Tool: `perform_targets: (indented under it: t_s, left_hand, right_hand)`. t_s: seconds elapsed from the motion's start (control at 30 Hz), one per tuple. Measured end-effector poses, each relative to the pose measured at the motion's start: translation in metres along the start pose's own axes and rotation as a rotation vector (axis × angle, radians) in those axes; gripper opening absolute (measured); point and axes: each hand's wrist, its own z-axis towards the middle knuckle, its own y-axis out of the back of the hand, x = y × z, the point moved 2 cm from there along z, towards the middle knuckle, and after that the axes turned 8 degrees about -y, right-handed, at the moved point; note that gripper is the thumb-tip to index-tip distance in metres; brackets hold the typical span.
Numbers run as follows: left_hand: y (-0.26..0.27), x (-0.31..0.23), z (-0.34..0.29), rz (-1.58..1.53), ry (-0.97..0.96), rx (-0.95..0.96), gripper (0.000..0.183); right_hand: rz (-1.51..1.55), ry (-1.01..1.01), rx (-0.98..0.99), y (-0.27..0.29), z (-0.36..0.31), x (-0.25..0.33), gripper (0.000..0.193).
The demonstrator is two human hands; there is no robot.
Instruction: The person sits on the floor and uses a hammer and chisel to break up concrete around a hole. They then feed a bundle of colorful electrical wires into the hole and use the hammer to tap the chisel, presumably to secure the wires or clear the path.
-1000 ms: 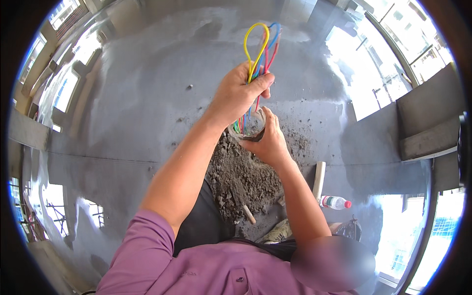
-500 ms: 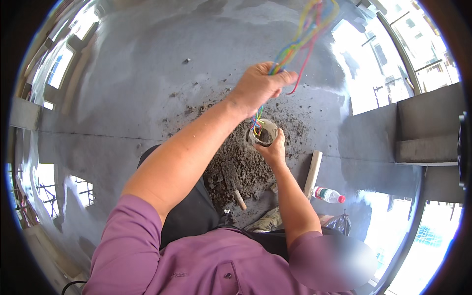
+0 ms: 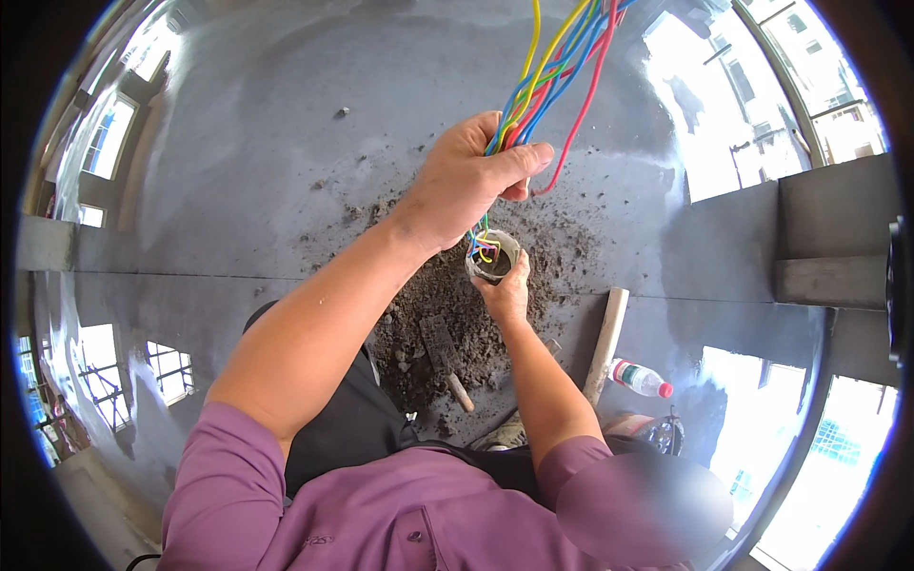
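Note:
My left hand (image 3: 462, 181) is closed round a bundle of electrical wires (image 3: 571, 57) in red, blue, yellow and green. Above the fist the wires fan out past the top of the picture, and one red wire loops back down beside the thumb. Below the fist the bundle runs into a short round pipe (image 3: 511, 244), open at the top, with some bent ends showing inside its mouth. My right hand (image 3: 506, 293) grips the pipe's near right side at the rim. Its fingers on the far side are partly hidden.
Loose rubble (image 3: 476, 333) is heaped around the pipe on the grey floor. A trowel (image 3: 440, 344) with a wooden handle lies on the heap. To the right are a pale length of pipe (image 3: 606, 344), a plastic bottle (image 3: 638, 378) with a red cap and a plastic bag (image 3: 664, 433).
My left fist has come slightly down and left with the wires, which now fill more of the top of the picture. My right hand still holds the pipe.

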Motion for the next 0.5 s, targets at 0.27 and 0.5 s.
perform_targets:
  t_s: [0.27,0.5]
  left_hand:
    - [0.013,-0.001,0.003,-0.028,0.000,0.027,0.013]
    - [0.014,-0.004,0.007,-0.002,0.009,0.021,0.014]
  right_hand:
    - [-0.382,-0.107,0.093,0.015,-0.001,0.028,0.125]
    - [-0.548,-0.109,0.221,0.004,0.024,0.050,0.118]
